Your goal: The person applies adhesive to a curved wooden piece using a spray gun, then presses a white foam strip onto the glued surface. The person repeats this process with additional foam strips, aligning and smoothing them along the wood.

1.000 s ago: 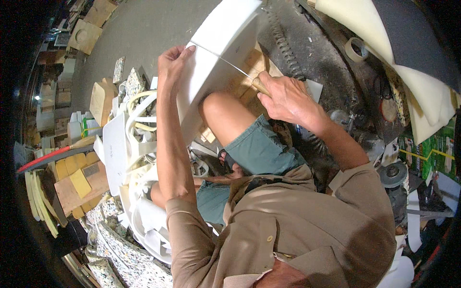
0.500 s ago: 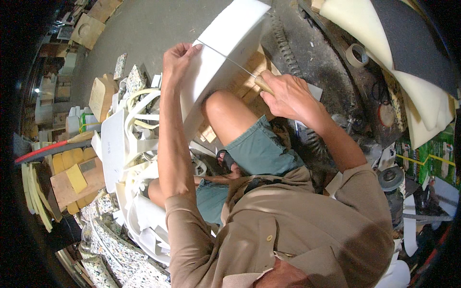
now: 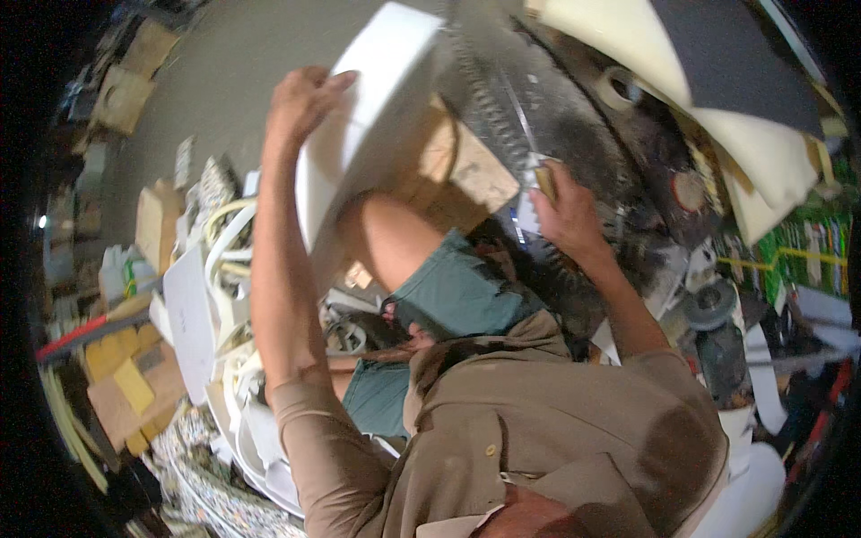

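Observation:
A long white foam block (image 3: 386, 56) stands tilted above my bent knee, one end toward the top of the view. My left hand (image 3: 305, 103) grips its left edge, with the thumb on the white top face and the other fingers partly hidden. To the right, apart from the block, my right hand (image 3: 565, 208) is closed round the wooden handle of a long, thin-bladed knife (image 3: 520, 115). The blade points up and away over the dark floor. Motion blurs the knife somewhat. Beneath the block lies a wooden board (image 3: 475, 175).
White foam strips and offcuts (image 3: 235, 251) pile up at my left, beside speckled foam pieces (image 3: 211, 462). At the upper right are large cream and dark foam sheets (image 3: 628, 45) and a tape roll (image 3: 619, 87). A grinder-like machine (image 3: 717, 323) stands at the right.
The knife has come off the foam block and moved right, its blade swinging to point upward. The block and my left hand appear shifted left in view, and more of the wooden board shows.

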### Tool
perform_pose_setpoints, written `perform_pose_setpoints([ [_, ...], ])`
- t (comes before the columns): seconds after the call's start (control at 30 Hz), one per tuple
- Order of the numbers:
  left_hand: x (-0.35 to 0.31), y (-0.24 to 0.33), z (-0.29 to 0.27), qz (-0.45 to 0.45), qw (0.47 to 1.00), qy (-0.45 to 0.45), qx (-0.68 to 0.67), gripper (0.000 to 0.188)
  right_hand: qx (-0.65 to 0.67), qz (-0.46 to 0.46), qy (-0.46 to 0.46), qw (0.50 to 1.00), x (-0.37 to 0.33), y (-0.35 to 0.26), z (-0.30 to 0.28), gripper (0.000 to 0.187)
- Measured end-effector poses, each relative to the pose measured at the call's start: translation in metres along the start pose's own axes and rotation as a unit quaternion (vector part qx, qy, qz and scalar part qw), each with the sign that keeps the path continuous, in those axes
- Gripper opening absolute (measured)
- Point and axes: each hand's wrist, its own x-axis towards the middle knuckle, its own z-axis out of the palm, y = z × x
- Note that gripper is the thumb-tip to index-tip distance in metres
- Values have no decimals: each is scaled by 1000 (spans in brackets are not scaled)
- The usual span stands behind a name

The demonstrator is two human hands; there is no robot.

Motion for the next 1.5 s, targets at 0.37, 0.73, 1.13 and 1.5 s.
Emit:
perform_pose_setpoints([
  [0.37,-17,20,-7,129,931,43,-338,20,-202,83,61,974,95,165,63,40],
  [0.73,-93,-155,-207,-239,771,583,96,56,-201,66,216,953,130,168,80,45],
  [1.13,-70,-58,-35,-70,980,-103,-156,56,314,-129,-53,939,32,-117,126,16],
  [1.5,-90,-61,-42,91,907,-103,-397,23,350,-134,-49,926,43,-153,122,22],
])
